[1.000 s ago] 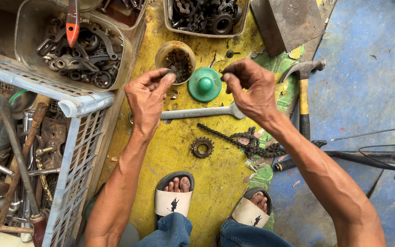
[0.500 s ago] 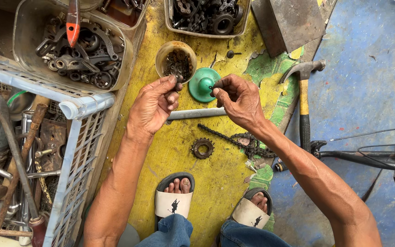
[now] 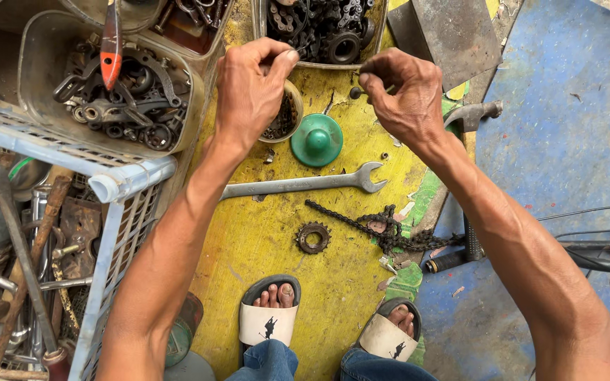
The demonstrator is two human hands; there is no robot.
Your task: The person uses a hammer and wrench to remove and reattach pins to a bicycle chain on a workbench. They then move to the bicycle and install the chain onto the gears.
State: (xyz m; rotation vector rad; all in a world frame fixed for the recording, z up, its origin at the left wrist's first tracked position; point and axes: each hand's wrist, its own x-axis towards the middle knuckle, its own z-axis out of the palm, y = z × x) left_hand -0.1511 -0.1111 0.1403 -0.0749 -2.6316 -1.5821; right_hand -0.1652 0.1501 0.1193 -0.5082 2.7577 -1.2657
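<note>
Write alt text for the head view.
Two bare hands work over a yellow floor: the right hand pinches a small dark bolt-like part, the left hand hovers over a small cup of parts. Below lie a wrench, chain and sprocket.

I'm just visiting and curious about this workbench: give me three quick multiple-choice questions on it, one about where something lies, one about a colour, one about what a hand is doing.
1. Where does the small sprocket lie?
A. inside the white basket
B. on the yellow board, below the spanner
C. on top of the green cap

2. What colour is the round cap?
A. green
B. red
C. white

3. What is the right hand doing?
A. lying flat on the board
B. gripping the hammer
C. pinching a small dark part in its fingers

Answers: 1 B, it sits on bare yellow board under the spanner. 2 A, the domed cap is plainly green. 3 C, its fingertips close on a small piece held above the board.
</note>
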